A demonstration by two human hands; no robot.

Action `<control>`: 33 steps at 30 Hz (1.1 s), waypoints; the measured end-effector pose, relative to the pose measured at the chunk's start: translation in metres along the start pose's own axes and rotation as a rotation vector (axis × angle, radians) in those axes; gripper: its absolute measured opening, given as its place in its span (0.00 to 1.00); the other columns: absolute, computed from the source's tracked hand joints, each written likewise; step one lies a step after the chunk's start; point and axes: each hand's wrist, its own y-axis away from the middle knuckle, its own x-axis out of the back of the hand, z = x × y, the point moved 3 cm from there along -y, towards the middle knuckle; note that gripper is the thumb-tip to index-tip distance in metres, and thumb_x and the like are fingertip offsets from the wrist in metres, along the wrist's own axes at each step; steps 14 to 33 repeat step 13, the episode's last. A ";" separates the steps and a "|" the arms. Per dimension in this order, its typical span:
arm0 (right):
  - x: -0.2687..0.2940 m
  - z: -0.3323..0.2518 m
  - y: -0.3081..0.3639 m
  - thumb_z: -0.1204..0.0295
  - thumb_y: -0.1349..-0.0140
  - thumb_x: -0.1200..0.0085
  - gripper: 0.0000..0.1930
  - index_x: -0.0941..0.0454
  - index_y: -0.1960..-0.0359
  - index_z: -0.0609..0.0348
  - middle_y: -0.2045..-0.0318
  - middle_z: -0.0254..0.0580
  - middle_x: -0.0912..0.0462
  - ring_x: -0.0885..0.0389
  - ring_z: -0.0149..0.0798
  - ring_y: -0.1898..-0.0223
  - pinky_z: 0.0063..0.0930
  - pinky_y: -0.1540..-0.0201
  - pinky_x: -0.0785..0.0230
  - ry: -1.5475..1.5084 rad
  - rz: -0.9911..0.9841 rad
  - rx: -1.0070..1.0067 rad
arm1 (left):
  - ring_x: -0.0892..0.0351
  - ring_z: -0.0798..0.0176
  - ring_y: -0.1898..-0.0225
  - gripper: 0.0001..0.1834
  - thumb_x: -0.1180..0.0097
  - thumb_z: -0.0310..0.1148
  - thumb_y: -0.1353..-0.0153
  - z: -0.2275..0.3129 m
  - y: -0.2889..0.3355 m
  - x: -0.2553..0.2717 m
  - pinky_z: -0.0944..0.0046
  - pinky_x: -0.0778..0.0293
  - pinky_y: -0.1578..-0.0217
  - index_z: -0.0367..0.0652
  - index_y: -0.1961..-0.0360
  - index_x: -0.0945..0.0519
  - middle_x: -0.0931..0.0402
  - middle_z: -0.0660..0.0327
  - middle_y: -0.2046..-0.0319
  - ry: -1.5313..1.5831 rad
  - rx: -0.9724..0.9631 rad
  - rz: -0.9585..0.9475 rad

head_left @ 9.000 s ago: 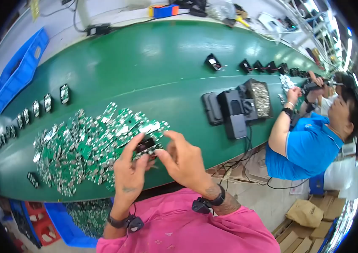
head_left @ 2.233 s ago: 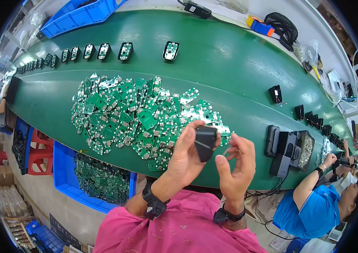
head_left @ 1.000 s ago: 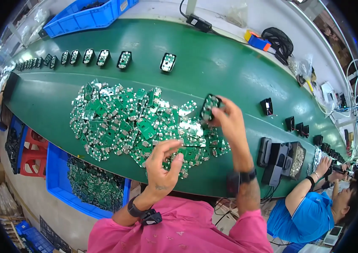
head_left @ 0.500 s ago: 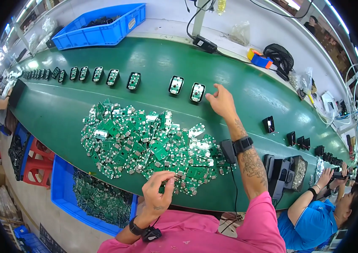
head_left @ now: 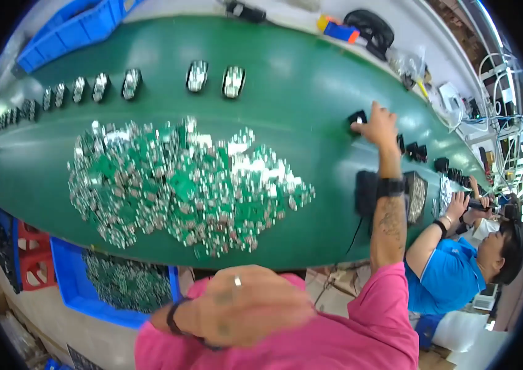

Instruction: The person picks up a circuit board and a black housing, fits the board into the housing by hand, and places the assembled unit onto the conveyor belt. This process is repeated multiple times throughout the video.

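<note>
My right hand [head_left: 377, 126] reaches out to the right and grips a small black plastic case [head_left: 353, 117], its thumb at the near side and fingers curled around it. Close to my chest is my left hand [head_left: 246, 308], smeared by motion, its fingers too blurred to read. A large heap of green circuit boards [head_left: 181, 185] lies on the green table [head_left: 329, 74] between my arms. Beyond the heap, a black case with a circuit board inside [head_left: 234, 82] stands beside a similar one [head_left: 197, 76]. Several more such cases run off to the left.
More black cases [head_left: 417, 152] stand to the right, near a co-worker in a blue shirt [head_left: 446, 277]. A blue crate [head_left: 76, 34] sits at the far left; another blue bin [head_left: 67, 277] holds boards below the table edge. A black fan [head_left: 369, 31] lies at the back.
My right hand has moved right from beside the filled cases to a black case and taken hold of it. My left hand has drawn back from the board heap toward my chest. The view has shifted.
</note>
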 end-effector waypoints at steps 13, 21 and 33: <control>-0.102 -0.041 0.101 0.59 0.42 0.36 0.29 0.26 0.39 0.54 0.39 0.54 0.25 0.28 0.37 0.36 0.30 0.33 0.41 -0.168 -0.144 0.546 | 0.19 0.50 0.51 0.39 0.34 0.51 0.43 -0.036 0.019 -0.037 0.71 0.19 0.63 0.50 0.33 0.30 0.43 0.49 0.30 -0.492 0.489 0.026; -0.102 -0.041 0.101 0.59 0.42 0.36 0.29 0.26 0.39 0.54 0.39 0.54 0.25 0.28 0.37 0.36 0.30 0.33 0.41 -0.168 -0.144 0.546 | 0.19 0.50 0.51 0.39 0.34 0.51 0.43 -0.036 0.019 -0.037 0.71 0.19 0.63 0.50 0.33 0.30 0.43 0.49 0.30 -0.492 0.489 0.026; -0.102 -0.041 0.101 0.59 0.42 0.36 0.29 0.26 0.39 0.54 0.39 0.54 0.25 0.28 0.37 0.36 0.30 0.33 0.41 -0.168 -0.144 0.546 | 0.19 0.50 0.51 0.39 0.34 0.51 0.43 -0.036 0.019 -0.037 0.71 0.19 0.63 0.50 0.33 0.30 0.43 0.49 0.30 -0.492 0.489 0.026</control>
